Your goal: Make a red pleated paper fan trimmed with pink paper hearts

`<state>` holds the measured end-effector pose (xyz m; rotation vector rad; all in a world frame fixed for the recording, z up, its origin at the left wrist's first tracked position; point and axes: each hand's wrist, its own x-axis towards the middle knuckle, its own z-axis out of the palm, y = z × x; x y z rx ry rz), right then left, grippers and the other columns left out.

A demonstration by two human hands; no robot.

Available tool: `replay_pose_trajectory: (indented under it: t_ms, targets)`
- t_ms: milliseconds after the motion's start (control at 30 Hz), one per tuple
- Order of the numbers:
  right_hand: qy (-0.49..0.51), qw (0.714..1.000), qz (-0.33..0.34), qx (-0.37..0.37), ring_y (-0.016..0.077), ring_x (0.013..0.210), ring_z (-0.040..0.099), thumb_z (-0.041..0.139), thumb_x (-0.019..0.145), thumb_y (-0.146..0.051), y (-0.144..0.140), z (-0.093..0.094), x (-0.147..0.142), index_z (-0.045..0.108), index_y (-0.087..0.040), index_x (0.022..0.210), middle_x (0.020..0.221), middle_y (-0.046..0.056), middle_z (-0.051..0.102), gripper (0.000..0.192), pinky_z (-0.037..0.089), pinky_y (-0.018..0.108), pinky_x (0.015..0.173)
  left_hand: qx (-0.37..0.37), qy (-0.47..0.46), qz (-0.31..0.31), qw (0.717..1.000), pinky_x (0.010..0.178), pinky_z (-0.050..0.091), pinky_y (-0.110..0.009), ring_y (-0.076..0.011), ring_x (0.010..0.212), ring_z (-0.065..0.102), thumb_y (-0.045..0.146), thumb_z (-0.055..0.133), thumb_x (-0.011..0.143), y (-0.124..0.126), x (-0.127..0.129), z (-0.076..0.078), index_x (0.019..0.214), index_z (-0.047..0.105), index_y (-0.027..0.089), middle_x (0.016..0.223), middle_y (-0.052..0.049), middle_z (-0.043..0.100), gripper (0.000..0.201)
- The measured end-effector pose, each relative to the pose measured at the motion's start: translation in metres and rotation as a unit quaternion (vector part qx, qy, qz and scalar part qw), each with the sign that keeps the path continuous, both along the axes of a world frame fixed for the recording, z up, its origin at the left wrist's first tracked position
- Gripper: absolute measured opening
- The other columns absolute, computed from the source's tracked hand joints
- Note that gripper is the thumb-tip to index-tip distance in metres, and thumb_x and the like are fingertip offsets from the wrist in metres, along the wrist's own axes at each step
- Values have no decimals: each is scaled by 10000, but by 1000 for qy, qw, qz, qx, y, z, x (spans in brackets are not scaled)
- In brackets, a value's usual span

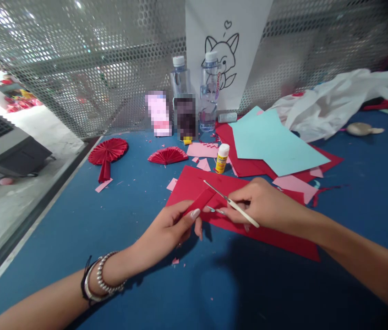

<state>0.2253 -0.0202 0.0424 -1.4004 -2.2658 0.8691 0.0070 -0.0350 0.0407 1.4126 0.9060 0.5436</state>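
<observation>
My left hand (176, 223) pinches a folded red paper strip (200, 200) between thumb and fingers, its free end pointing up and right. In my right hand (257, 204) is a slim tool with a cream handle (243, 214) and a thin metal shaft; its exact kind is unclear. The shaft crosses near the strip's upper end; whether they touch I cannot tell. Under both hands lies a large red paper sheet (185, 181). Beyond it stand a yellow glue stick (221, 160) with a white cap and a small pleated red fan (168, 156).
A round pleated red fan (108, 152) lies left on the blue table (77, 229). Pale-blue sheets (276, 142) overlap red ones at right, near white plastic (334, 98). Two bottles (209, 98) and two blurred upright items stand by the perforated metal panel (111, 59). Pink scraps are scattered.
</observation>
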Motion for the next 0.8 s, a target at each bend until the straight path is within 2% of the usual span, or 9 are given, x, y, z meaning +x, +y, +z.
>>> replay_pose_trajectory:
  t_ms: [133,267,400,533,600,800]
  targets:
    - [86,994,-53,-52,97,451,455,574,750,-406,-2,2,-3,551,-162,584,483,-5,524,296,316,210,429,23,-44,34,998,470,372,-159,-54,503,459,303,401,919,-1,1,-1,802,525,150,669,10,552,229]
    - [179,978,-86,-57,118,525,523,613,739,-349,-5,2,-7,581,-181,700,567,-3,594,176,383,205,479,107,-92,74,987,693,458,-207,-106,754,567,259,385,931,-1,0,-2,922,523,169,828,-31,616,166]
    - [173,979,-101,-43,111,539,516,608,747,-342,-8,0,-9,588,-184,723,587,-11,587,161,391,201,488,170,-123,75,975,717,471,-232,-130,827,564,256,376,933,-2,-3,-5,1003,505,190,937,-51,608,161]
    - [170,979,-103,-47,102,525,483,609,742,-366,-8,-2,-11,599,-179,731,563,-20,551,188,379,199,477,204,-143,73,966,803,460,-263,-132,861,564,259,370,935,-7,-6,-11,1124,456,226,912,-36,594,210]
    - [168,979,-104,-51,106,524,477,608,739,-394,-7,-2,-11,604,-172,741,562,-12,551,223,373,204,469,214,-150,70,963,792,461,-264,-130,853,562,268,377,933,-10,-7,-15,1169,435,248,896,-26,584,244]
    - [156,982,-97,-44,108,521,480,597,744,-424,-7,-5,-12,602,-165,737,571,-1,562,259,369,208,469,239,-132,71,959,702,448,-266,-128,743,552,292,360,935,-14,-9,-23,1080,508,240,805,-8,554,213]
